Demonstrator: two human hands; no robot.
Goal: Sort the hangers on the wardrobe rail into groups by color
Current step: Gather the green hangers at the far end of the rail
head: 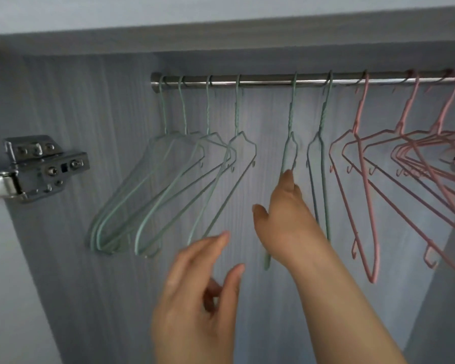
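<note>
Grey wood-grain wardrobe back behind a steel rail point(268, 80); green hangers point(237, 109) hung to the left, pink hangers point(361, 109) to the right. Raised on the fifth green hanger point(290, 119), right hand point(286, 219), apparently closed round its wire, grip partly hidden. Lower down, left hand point(195, 298), fingers loosely spread, holding nothing.

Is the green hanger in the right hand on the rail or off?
On: the green hanger hooks over the rail; the right hand holds its frame.
</note>
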